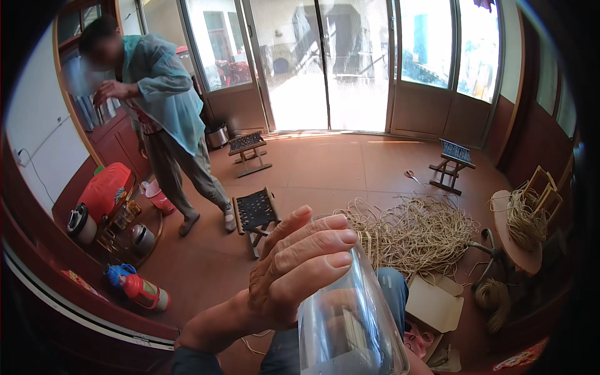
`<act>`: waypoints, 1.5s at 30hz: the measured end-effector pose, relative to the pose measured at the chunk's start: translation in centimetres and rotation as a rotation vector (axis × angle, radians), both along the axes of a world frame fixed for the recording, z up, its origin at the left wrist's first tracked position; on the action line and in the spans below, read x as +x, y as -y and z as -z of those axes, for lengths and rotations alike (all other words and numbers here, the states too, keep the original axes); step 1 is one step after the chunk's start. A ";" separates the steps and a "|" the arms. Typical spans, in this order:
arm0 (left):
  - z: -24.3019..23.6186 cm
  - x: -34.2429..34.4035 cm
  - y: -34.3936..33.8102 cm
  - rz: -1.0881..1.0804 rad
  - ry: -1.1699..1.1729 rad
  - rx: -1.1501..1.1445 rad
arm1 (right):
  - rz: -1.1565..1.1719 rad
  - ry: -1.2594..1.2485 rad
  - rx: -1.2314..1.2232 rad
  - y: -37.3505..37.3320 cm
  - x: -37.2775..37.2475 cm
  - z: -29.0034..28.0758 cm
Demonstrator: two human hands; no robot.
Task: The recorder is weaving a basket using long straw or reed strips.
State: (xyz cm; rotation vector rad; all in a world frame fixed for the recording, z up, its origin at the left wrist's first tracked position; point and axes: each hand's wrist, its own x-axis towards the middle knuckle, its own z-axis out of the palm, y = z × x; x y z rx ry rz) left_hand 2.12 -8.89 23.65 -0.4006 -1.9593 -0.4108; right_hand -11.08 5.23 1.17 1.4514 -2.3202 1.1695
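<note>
My left hand (294, 262) rises from the lower centre with fingers together and bent over the top of a tall clear container (350, 344), gripping its upper end. Through the container's glossy wall a blurred skin-coloured shape shows low down, probably my right hand, whose fingers I cannot make out. My knee in blue trousers (394, 287) is behind the container. A large loose heap of tan cord (425, 231) lies just beyond, with an open cardboard box (434, 312) at the right.
A person (169, 106) stands at left. Three folding stools (253, 212) (247, 144) (456, 156) and scissors (410, 176) are on the floor (331, 162). Thermoses (140, 290) and a cluttered trolley (106, 206) stand left; a chair (519, 256) with cord is right. Glass doors (294, 69) are behind.
</note>
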 end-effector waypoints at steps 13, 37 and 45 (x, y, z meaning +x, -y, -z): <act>-0.4 -0.2 0.6 0.029 -0.002 -0.049 | -0.038 0.007 0.012 -0.2 -0.1 0.1; -2.2 -0.6 -0.2 0.029 -0.049 -0.082 | -0.015 -0.016 0.016 -0.2 -0.1 0.4; -2.5 -0.7 -0.3 0.019 -0.039 -0.100 | -0.013 -0.023 0.015 -0.2 -0.2 0.5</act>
